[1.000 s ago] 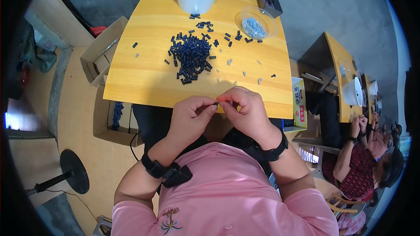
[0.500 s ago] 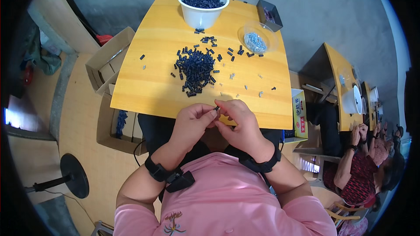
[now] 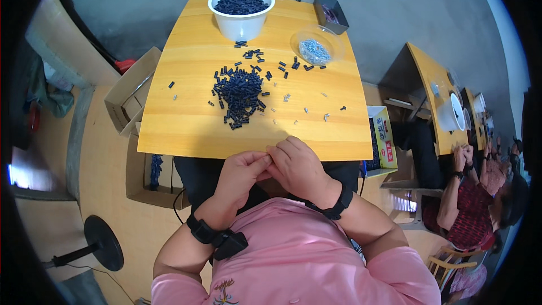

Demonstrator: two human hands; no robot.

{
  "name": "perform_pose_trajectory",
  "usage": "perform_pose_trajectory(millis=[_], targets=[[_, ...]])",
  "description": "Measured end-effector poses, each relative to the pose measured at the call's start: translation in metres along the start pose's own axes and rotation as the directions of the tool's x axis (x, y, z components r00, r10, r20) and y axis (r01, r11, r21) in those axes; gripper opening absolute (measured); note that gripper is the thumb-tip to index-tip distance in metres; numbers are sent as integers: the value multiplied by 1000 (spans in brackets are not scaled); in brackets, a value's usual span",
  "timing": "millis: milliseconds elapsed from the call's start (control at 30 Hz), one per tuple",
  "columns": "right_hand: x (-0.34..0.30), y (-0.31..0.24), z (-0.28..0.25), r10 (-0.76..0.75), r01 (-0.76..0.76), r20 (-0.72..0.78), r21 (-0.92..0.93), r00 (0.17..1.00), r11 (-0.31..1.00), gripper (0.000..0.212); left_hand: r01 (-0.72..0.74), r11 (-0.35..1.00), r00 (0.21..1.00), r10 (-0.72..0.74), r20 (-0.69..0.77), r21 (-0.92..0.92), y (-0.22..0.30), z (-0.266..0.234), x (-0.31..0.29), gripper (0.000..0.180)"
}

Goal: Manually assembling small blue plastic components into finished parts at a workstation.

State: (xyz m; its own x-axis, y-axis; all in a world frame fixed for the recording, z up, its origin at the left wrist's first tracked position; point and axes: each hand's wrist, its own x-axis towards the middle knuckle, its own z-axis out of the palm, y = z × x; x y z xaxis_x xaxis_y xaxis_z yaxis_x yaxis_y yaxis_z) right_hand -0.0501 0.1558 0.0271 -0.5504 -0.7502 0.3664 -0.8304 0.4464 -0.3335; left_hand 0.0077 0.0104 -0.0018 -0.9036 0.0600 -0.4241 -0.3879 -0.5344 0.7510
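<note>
My left hand [image 3: 236,176] and my right hand [image 3: 301,168] meet at the table's near edge, thumbs and fingertips pinched together. Whatever lies between the fingers is hidden now; half a second ago a small dark piece showed there. Beyond my hands, a pile of small black tubular pieces [image 3: 240,95] lies on the yellow wooden table [image 3: 180,124]. Several tiny silvery pieces [image 3: 287,98] are scattered to its right. A clear shallow dish [image 3: 335,43] holds a heap of small silvery-blue parts [image 3: 314,51].
At the back stands a white bucket [image 3: 240,27] full of black pieces, with a dark open box [image 3: 332,16] at the far right corner. Cardboard boxes [image 3: 149,189] flank the table's left side; a printed carton [image 3: 385,141] is at its right. Another person [image 3: 471,206] sits further right.
My hands have drawn closer together and sit slightly lower, and the dark piece between the fingers has gone out of sight. The whole view has shifted a little.
</note>
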Motion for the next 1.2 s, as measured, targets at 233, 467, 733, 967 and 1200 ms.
perform_pose_trajectory(millis=[233, 467, 733, 967, 1200], targets=[[-7, -2, -5, -32, 41, 114, -78, 993, 996, 17, 110, 986, 993, -115, 35, 122, -3, 0, -5, 19], [-7, -5, -21, -124, 192, 267, -248, 956, 949, 29, 47, 969, 996, -64, 63, 241, -1, 7, -12, 20], [-6, -13, -9, -54, 153, 331, -282, 942, 947, 26, -5, 952, 999, -6, 38, 307, -7, 5, -14, 15], [4, -20, -6, -134, 249, 442, -213, 887, 945, 14, -110, 870, 992, 124, 4, 481, -12, -9, -17, 14], [12, -27, 11, -201, 283, 314, -244, 928, 928, 15, -112, 923, 990, 135, -37, 367, 14, -24, -28, 17]])
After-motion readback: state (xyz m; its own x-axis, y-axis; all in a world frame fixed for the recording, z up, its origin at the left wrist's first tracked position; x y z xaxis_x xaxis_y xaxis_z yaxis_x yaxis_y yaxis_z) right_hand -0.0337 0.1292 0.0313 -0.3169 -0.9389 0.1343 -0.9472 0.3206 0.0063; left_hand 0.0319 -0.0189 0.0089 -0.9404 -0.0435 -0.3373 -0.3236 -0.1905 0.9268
